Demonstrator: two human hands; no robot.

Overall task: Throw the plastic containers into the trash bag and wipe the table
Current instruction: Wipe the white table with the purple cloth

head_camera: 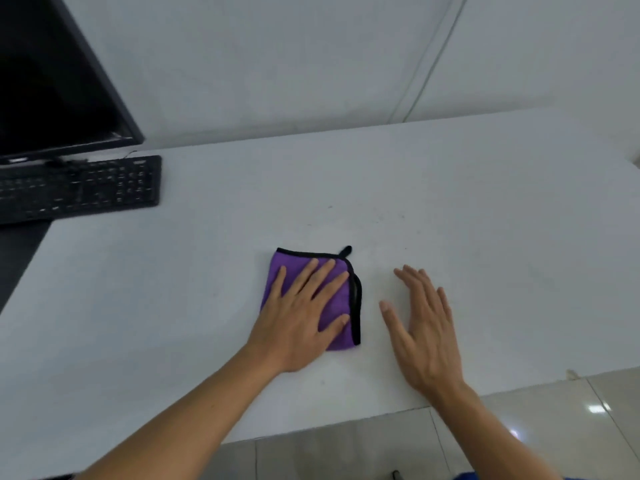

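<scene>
Left hand [301,317] lay flat w/ fingers spread, pressing the purple cloth [337,303] onto the table [173,306], right hand [426,323] open just beside it, holding nothing, so w/o any pinch the folded cloth could've bunched or slipped from under the palm mid-wipe.

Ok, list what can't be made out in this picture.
Head view:
- Cloth: middle hidden under the left hand.
- Monitor: cut off by top and left edges.
- Keyboard: cut off at the left edge, keys blurred.
- Right hand: whether it touches the table is unclear.
- Trash bag, containers: not in view.
</scene>
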